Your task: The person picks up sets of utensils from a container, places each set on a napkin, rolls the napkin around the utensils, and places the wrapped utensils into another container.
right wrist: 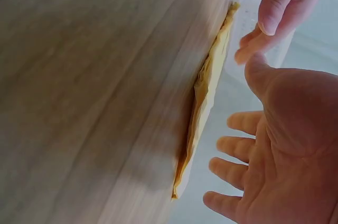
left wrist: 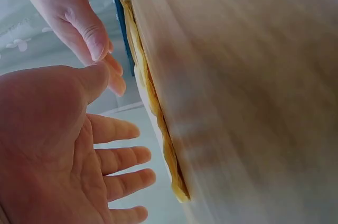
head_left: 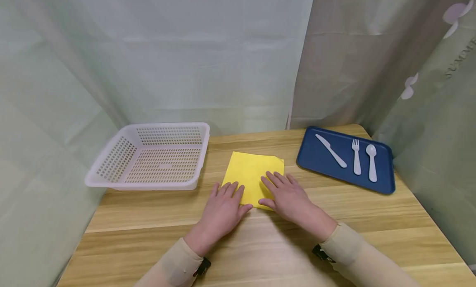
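A folded yellow sheet (head_left: 250,171) lies flat on the wooden table in front of me; whether it is paper or cloth I cannot tell. Its thin, wavy layered edge (left wrist: 153,100) shows in the left wrist view. Over the sheet's near left corner is my left hand (head_left: 222,210), fingers spread and nearly straight. My right hand (head_left: 291,198) is over its near right side, palm down with fingers extended. Both wrist views show a small gap between the fingertips and the sheet. Neither hand holds anything.
To the left stands a white perforated plastic basket (head_left: 202,163). On the right a blue tray (head_left: 312,154) bears a white knife (head_left: 331,150), fork (head_left: 356,158) and spoon (head_left: 372,163). Pale curtains (head_left: 208,59) enclose the back and sides of the table (head_left: 148,221).
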`<state>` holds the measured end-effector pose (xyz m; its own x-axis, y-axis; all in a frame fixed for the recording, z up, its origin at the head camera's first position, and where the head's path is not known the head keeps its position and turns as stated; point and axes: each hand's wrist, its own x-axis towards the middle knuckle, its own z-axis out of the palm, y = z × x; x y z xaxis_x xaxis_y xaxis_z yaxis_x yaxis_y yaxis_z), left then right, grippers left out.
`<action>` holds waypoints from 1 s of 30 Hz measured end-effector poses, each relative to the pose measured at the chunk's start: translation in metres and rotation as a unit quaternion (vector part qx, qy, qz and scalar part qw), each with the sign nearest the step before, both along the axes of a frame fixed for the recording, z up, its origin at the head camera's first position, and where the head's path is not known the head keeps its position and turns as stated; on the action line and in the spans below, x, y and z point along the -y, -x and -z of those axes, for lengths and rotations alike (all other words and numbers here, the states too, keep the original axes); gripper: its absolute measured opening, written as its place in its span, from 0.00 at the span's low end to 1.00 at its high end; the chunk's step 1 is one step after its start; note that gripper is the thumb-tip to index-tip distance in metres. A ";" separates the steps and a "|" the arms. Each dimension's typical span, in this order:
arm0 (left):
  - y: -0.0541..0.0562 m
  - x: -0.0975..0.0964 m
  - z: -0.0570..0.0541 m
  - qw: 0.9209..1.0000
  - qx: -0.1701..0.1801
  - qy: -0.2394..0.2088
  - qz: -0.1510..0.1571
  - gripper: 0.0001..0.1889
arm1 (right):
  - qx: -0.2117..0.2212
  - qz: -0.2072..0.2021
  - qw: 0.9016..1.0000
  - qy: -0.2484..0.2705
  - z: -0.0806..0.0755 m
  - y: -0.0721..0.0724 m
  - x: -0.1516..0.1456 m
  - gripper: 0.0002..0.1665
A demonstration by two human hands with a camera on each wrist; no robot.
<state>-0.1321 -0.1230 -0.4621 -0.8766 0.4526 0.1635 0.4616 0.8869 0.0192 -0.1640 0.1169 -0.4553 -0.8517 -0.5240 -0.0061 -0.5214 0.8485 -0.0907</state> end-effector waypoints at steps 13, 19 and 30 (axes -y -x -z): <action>-0.001 0.001 -0.001 0.999 0.035 0.020 -0.001 0.31 | 0.015 -0.011 1.000 0.005 0.003 0.000 -0.002 0.42; -0.001 0.000 -0.006 0.998 0.060 0.016 -0.005 0.31 | 0.022 -0.020 1.000 0.004 0.002 -0.002 -0.003 0.40; 0.001 0.000 -0.007 0.997 0.075 0.001 -0.005 0.30 | 0.044 -0.007 0.999 -0.003 0.003 -0.001 -0.005 0.40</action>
<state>-0.1330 -0.1233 -0.4556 -0.8960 0.4431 0.0294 0.4439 0.8920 0.0855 -0.1632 0.1214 -0.4586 -0.8406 -0.5352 -0.0834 -0.5232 0.8421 -0.1309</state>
